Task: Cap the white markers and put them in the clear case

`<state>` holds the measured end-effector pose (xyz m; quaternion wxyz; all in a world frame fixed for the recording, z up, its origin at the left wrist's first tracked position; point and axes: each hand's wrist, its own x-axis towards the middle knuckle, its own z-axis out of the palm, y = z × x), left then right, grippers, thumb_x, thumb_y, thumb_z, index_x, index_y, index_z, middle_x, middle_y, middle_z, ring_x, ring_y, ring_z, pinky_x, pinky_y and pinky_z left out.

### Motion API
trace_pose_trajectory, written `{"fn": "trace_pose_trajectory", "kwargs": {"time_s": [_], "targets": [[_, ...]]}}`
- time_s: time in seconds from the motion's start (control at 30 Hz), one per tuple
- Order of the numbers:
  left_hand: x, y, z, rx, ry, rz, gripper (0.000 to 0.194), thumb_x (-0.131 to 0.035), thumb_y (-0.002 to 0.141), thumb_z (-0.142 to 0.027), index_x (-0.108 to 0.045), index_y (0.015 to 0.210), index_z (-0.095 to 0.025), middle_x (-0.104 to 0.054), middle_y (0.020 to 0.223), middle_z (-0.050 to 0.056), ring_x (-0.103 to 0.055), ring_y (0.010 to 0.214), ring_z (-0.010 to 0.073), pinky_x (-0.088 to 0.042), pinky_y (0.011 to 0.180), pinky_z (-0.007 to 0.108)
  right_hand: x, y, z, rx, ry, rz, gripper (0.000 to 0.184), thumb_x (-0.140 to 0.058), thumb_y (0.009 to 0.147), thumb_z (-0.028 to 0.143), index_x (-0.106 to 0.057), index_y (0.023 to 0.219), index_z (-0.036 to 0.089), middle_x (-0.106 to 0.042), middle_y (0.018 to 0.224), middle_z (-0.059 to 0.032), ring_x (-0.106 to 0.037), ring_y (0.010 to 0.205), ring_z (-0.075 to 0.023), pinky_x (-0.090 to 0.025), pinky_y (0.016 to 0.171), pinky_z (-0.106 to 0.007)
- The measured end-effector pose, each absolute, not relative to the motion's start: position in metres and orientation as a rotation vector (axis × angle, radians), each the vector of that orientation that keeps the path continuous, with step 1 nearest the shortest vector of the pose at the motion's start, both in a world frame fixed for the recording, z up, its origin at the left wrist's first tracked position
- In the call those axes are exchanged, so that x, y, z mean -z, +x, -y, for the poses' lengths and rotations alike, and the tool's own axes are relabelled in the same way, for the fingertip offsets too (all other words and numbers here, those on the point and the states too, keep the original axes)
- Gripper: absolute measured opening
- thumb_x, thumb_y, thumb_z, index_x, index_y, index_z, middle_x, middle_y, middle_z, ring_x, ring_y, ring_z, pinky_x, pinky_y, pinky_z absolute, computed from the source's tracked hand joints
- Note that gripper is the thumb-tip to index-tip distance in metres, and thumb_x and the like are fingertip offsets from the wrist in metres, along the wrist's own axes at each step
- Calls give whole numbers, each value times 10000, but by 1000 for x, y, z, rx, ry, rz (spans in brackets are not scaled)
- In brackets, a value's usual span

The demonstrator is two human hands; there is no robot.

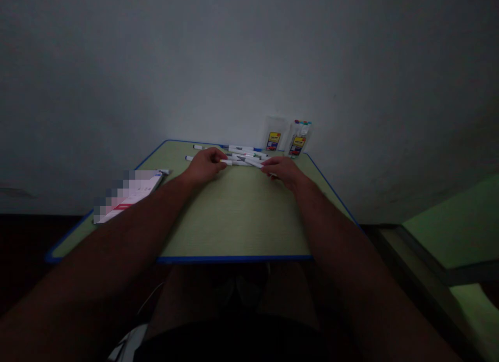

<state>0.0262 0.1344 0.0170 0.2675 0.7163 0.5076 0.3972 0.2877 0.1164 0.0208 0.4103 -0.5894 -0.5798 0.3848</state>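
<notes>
Several white markers [242, 150] lie in a loose heap near the back of the green table [241, 222]. My left hand [207, 164] is closed at the left of the heap, its thumb and fingers pinching the end of a white marker [226, 162]. From the right, my right hand [283, 170] closes on another white marker [252, 163], which slants up to the left across the others. Two clear plastic marker cases stand behind my right hand. One case [274, 133] looks empty; the other case [298, 138] has several coloured marker ends showing at its top.
A flat white and red box or booklet [134, 196], partly pixelated, lies at the table's left side beside a white marker [163, 172]. Blue edging [234, 259] runs round the tabletop. A grey wall [234, 66] rises directly behind the table.
</notes>
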Motion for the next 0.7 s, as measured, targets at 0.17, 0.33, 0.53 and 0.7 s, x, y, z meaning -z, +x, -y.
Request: {"fn": "trace_pose_trajectory", "kwargs": {"time_s": [0.17,0.33,0.53,0.7], "targets": [[-14,26,-138,-1070,1874,-1347,212,-694,719,-230,-683,923,-172,-658,771,31,-573,651,145,-481,630,303,-20,287,-117,-987,-1456,1470,131,-744,667,141,-731,798,152,-607,595,21,-510,510,-77,-420,497,-203],[-12,25,-139,-1072,1865,-1344,217,-691,717,-238,-681,925,-178,-660,784,36,-569,644,147,-474,605,301,-24,284,-113,-1027,-1422,1460,101,-728,655,115,-708,750,141,-565,545,36,-469,480,-73,-384,482,-211],[-10,26,-140,-1102,1865,-1303,208,-708,695,-215,-677,896,-169,-628,742,17,-540,628,134,-433,589,288,-21,286,-114,-1005,-1417,1526,107,-736,652,132,-718,758,137,-548,504,38,-462,463,-78,-355,464,-215],[-12,27,-139,-1123,1873,-1292,187,-716,681,-182,-679,865,-166,-610,712,3,-523,619,127,-414,602,287,-19,287,-116,-1006,-1413,1559,118,-743,651,148,-729,767,134,-562,512,29,-466,464,-79,-355,466,-221]]}}
